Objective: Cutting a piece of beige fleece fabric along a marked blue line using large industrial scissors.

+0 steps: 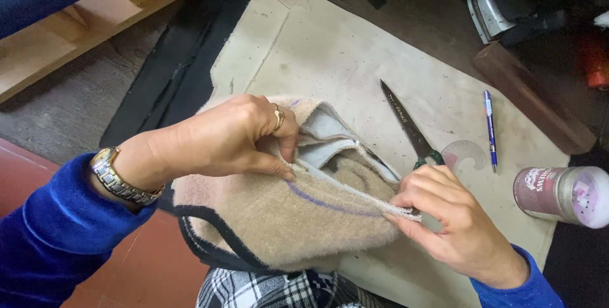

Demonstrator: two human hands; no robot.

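A beige fleece fabric piece point(279, 222) with a black border and a blue pen line lies over my lap and a cardboard sheet point(342, 54). My left hand point(222, 137), wearing a ring and a wristwatch, pinches the fabric's upper edge near a pale grey lining point(323, 137). My right hand point(450, 219) pinches the same edge further right, stretching it taut between both hands. Scissors point(406, 124) with green handles lie just behind my right hand.
A blue pen point(490, 127) and a clear curved ruler point(463, 152) lie on the cardboard at right. A lying plastic jar point(561, 195) sits at the far right. A wooden block point(533, 98), black fabric point(171, 73) and a wooden frame point(82, 22) surround the sheet.
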